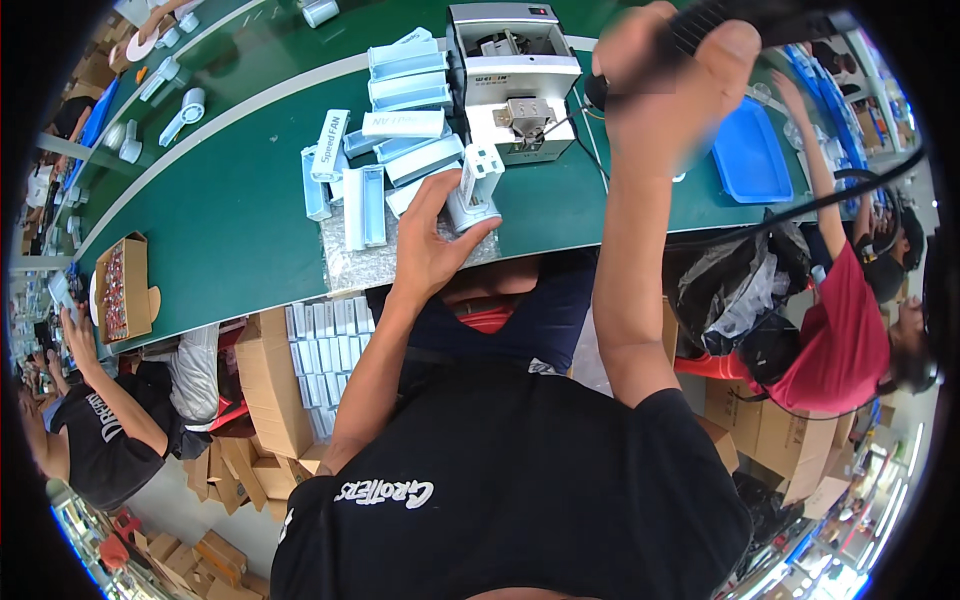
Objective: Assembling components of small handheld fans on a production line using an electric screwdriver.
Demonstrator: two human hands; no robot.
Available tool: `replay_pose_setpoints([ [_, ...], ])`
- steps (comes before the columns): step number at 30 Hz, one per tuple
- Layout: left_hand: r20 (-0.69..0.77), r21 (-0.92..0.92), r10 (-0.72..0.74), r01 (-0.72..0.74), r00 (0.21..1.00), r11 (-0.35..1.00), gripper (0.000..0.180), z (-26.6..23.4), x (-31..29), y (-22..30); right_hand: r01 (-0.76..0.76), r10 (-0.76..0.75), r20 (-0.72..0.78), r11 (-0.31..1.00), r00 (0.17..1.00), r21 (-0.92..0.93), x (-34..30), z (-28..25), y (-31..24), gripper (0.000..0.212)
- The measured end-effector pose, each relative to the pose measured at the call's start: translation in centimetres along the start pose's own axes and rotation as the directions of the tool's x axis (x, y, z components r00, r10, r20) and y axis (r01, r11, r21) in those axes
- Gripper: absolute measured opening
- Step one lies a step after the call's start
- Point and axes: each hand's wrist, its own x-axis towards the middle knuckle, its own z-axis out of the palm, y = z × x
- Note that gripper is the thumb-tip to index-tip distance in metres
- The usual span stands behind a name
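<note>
My left hand (435,235) curls around a grey-white plastic housing (474,212) near the table's front edge. A white part with small openings (482,165) stands upright out of the top of that housing. My right hand (680,90) is raised high at the upper right, close to the camera and partly blurred. Its fingers bend around a dark, ridged thing (705,28) whose kind I cannot make out. Left of the housing, several pale blue and white plastic shells (408,90) lie in a loose pile, some on a clear plastic sheet (365,262).
A silver screw feeder (515,80) stands behind the housing. To its right is a blue tray (750,155); far left, a cardboard box of small red parts (125,290). An open carton of white pieces (275,380) sits below the table edge. People work on both sides.
</note>
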Motion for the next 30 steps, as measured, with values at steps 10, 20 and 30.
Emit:
replay_pose_setpoints([
  [10, -0.008, 0.012, -0.017, 0.017, 1.0, 1.0, 0.059, 0.0, -0.1, -0.3, -0.017, 0.041, -0.001, 0.376, 0.999, -0.927, -0.2, 0.0, -0.7, 0.046],
  [20, -0.01, 0.031, 0.024, -0.023, 1.0, 0.999, 0.058, -0.2, 0.0, 0.1, -0.039, 0.036, -0.027, 0.4, 0.999, -0.916, -0.4, 0.1, -0.6, 0.037],
  [30, -0.005, 0.009, 0.0, 0.0, 1.0, 1.0, 0.061, 0.1, 0.0, -0.2, -0.377, 0.164, -0.341, 0.325, 0.926, -0.867, -1.5, 2.2, -3.9, 0.099],
])
